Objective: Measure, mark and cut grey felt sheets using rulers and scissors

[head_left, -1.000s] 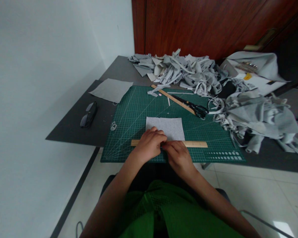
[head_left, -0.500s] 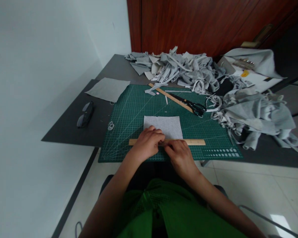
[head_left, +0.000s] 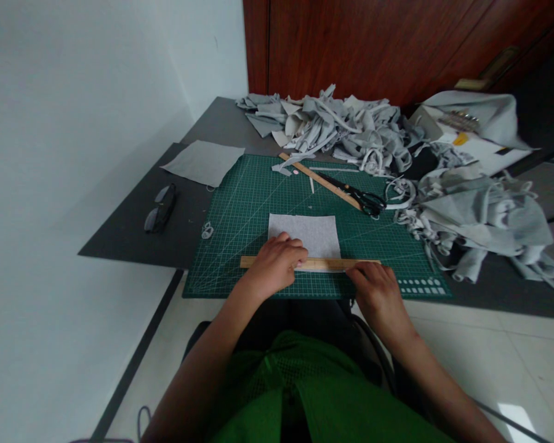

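A light grey piece of cloth lies flat on the green cutting mat. Across its near part runs a wooden ruler, with a thin strip of cloth showing on the near side. My left hand presses down on the ruler and cloth with curled, closed fingers. Near the ruler's right end is my right hand, its fingers bent and pinched together beside the cloth's near right corner. Whatever those fingertips may hold is hidden.
Farther back on the mat lie black scissors and a second wooden ruler. Heaps of grey cloth scraps line the back and right. Glasses and another cloth piece are at left. A white box stands back right.
My right hand has slid right along the ruler, from beside my left hand to past the cloth's right edge. My left hand stays on the ruler.
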`<state>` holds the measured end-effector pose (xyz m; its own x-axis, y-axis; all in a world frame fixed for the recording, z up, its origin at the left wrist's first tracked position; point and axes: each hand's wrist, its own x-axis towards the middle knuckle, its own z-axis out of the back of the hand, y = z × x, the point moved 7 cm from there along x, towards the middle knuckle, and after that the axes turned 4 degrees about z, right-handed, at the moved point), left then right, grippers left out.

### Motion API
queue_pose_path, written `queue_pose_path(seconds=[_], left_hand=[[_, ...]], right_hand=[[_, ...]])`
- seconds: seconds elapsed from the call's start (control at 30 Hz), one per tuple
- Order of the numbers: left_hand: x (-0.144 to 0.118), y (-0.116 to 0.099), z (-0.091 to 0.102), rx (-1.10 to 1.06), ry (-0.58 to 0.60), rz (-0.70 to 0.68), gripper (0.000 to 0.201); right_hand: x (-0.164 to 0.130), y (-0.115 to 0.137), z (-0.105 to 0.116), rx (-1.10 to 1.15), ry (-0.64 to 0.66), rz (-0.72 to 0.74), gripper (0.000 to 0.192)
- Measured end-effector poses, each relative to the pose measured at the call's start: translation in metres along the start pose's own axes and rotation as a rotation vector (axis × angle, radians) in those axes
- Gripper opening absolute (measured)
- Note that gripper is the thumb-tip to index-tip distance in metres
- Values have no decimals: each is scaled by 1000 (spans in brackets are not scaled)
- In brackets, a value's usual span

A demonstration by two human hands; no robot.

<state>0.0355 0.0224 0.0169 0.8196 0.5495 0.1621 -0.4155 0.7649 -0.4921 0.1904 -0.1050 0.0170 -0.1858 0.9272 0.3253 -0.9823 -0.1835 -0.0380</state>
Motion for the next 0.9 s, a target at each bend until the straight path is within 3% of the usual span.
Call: queue_pose_path(seconds=[0.1,0.2,0.27,0.43,0.53,0.67,0.77,0.9], left_hand=[[-2,-1,0,27,-4,3,29],[-5,-7,1,98,-26,26,31],[-6,-13,2,159,-33,70,30],[-9,-41,-2,336,-52,183,19],[-9,-56,-20,391,-69,293,15],[-12,-78,-54,467,-179,260,45],[-15,-92,-77,460,-198,173,51],[-16,-99,-92,489,-195,180,83]], right_hand=[[-3,-13,3,80,-78,-83,20],[-2,-21,0,323,-175,-173,10],[0,-21,-7,436,-170,-206,11],[-1,-11,-11,346,-139,-186,13],[-3,-3,-10,269,-114,-139,18],[-1,1,-9,179,-67,-118,20],[2,-2,-7,172,-44,-118,19],[4,-7,-7,165,-15,-144,16]])
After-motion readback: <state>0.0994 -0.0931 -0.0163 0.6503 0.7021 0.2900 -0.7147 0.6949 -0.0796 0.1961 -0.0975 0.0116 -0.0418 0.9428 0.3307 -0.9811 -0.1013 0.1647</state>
